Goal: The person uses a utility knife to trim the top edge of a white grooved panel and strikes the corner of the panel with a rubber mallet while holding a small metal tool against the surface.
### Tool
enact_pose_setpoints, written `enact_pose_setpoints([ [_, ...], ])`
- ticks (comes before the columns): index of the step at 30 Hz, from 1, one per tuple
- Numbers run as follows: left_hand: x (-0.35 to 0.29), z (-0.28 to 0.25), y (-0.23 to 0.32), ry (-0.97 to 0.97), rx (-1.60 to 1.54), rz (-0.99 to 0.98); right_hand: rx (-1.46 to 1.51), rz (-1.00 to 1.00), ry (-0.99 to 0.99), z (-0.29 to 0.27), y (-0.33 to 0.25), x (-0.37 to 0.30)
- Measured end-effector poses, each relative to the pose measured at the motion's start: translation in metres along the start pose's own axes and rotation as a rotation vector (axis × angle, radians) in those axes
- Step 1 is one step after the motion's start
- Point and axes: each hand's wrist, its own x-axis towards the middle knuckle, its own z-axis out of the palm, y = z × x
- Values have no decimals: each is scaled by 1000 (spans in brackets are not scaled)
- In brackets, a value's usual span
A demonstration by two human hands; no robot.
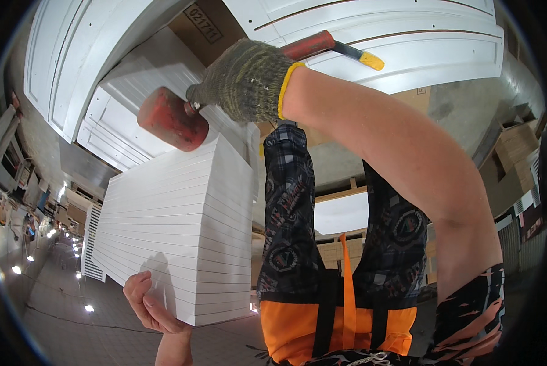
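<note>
My right hand (246, 79), in a dark knit glove with a yellow cuff, is closed around the handle of a mallet. The mallet's red, scuffed head (172, 119) hangs above the upper end of a white grooved box-like piece (157, 207), seemingly apart from it. My bare left hand (154, 305) has its fingers curled at the near edge of that piece and appears to grip it. Partly behind my right wrist is a red tool end with a black and yellow tip (346, 53); I cannot tell whether it belongs to the mallet.
White panels (401, 36) lie at the far right, and more lean at the far left (72, 67). A brown carton (206, 27) sits between them. Cardboard boxes (514, 152) stand on the right. My legs (288, 213) are just right of the grooved piece.
</note>
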Motion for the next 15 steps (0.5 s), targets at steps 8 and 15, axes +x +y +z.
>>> enact_pose_setpoints([
  [8,-3,-2,-3,13,-12,-2,39,18,84,3,1,-5],
  [15,-6,-7,-12,-1,-18,47,-36,-61,-25,-4,-6,-9],
])
